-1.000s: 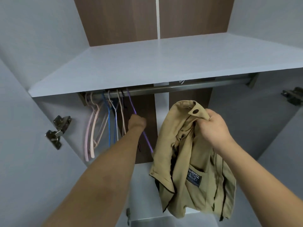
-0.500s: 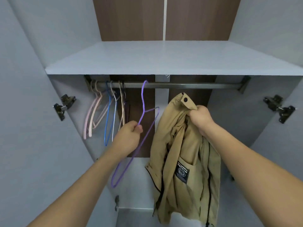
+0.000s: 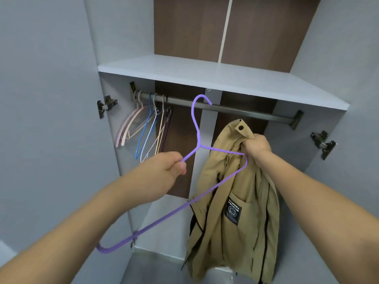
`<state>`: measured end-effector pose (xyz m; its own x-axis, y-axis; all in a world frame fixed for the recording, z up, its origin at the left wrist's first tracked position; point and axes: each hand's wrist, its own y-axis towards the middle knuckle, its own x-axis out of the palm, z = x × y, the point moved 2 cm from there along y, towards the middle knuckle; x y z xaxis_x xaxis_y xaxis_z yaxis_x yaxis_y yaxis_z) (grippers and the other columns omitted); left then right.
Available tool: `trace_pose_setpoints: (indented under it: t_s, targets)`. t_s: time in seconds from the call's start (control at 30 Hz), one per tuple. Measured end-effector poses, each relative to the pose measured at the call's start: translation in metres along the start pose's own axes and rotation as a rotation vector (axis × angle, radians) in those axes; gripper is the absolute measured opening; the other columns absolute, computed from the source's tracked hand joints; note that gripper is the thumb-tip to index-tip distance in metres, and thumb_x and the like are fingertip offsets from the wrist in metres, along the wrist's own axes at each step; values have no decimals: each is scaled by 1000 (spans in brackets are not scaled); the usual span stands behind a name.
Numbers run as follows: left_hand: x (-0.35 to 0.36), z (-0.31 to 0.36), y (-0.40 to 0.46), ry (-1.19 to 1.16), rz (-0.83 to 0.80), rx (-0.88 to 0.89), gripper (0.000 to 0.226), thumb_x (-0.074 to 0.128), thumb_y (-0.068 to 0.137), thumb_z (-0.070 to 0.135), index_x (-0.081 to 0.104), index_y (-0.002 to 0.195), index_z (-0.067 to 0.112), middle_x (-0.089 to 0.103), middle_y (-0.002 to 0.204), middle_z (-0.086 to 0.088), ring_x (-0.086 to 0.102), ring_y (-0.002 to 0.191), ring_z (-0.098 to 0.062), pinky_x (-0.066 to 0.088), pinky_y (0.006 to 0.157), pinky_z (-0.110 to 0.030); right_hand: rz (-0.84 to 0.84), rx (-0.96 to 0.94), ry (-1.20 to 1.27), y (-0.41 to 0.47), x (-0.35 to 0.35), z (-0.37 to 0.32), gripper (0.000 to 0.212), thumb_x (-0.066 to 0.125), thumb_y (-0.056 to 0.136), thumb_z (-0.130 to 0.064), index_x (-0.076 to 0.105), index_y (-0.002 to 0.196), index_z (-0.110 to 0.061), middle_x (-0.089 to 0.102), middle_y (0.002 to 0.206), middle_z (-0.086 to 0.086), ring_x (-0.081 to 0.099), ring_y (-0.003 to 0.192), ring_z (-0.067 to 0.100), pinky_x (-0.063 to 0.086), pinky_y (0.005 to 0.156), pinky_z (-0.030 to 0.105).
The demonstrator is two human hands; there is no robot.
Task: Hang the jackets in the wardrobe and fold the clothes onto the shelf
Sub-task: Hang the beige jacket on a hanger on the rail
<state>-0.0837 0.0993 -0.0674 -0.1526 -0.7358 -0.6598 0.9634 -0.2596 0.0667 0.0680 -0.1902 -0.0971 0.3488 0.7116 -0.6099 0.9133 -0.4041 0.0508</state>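
From the head camera, we see the purple hanger [image 3: 205, 144] now off the rail [image 3: 235, 109] and swung across toward the tan jacket [image 3: 231, 185], its far shoulder nearly meeting our right hand [image 3: 256, 145]. Our left hand [image 3: 168, 167] pinches the hanger's near arm; our right clutches the jacket's collar, bunched before the open wardrobe. Threading the shoulders looks like the next step.

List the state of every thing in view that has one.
Purple hanger: off the rail, tilted, gripped by the left hand.
Tan jacket: bunched, dangling, collar gripped by the right hand.
Spare hangers: hanging on the rail, bunched left.
Shelf: bare where visible.
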Motion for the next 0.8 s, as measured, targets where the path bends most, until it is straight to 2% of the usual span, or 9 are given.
trace_pose_setpoints:
  t_s: [0.13,0.27,0.33,0.43,0.5,0.57,0.63,0.7,0.8]
  targets:
    - [18,8,10,51,-4,52,24,44,103,24,61,88,17,48,62,7,44,54,-6,38,57,-27,-27,-97,100,-16,-8,-17,17,59,85,-29,69,85,-15,70,86,6,64,83,26,53,79,40]
    - [39,10,31,-10,69,63,25,44,103,23,59,88,10,48,65,2,45,59,-13,39,61,-32,-127,-178,273,-48,-14,-36,23,61,87,-23,72,91,-3,71,85,11,63,79,24,49,72,34]
    - [47,10,38,32,65,114,26,45,103,23,60,90,7,51,70,2,48,65,-15,44,66,-36,-154,-225,297,-63,-19,-42,21,58,87,-20,71,86,-3,71,84,13,62,79,26,47,72,34]
    - [40,11,41,45,87,210,25,47,103,22,58,89,5,47,67,7,44,61,-8,40,63,-32,-107,-375,15,-80,-33,-46,16,56,90,-23,60,78,-14,61,90,3,52,89,22,42,80,36]
    - [32,13,40,94,112,286,22,47,103,21,56,86,10,46,65,9,43,59,-4,35,59,-25,-118,-486,-184,-86,-37,-44,14,55,88,-30,56,91,-16,53,103,-3,46,104,20,39,93,37]
    - [34,13,38,136,99,316,22,47,103,20,58,88,10,46,64,9,44,58,-3,31,57,-27,-260,-568,-291,-89,-35,-40,31,52,86,-38,58,108,-17,60,109,-1,54,108,23,42,97,42]
    - [42,12,37,-43,17,268,25,45,104,19,60,88,7,47,61,8,43,53,-3,36,58,-27,-307,-574,-300,-89,-35,-38,29,57,92,-40,60,115,-23,65,113,0,58,109,25,45,97,46]
    - [46,4,41,-496,-82,136,32,38,107,22,61,91,7,57,65,-1,54,60,-12,44,65,-31,-300,-548,-189,-87,-36,-36,17,63,92,-35,65,108,-30,68,112,-1,61,109,22,46,99,44]
    - [43,-36,45,-1005,-165,-155,31,39,104,33,64,110,16,69,98,-4,65,90,-19,46,87,-40,-279,-469,30,-87,-43,-30,13,69,89,-23,67,96,-34,70,103,-6,64,105,18,49,95,37]
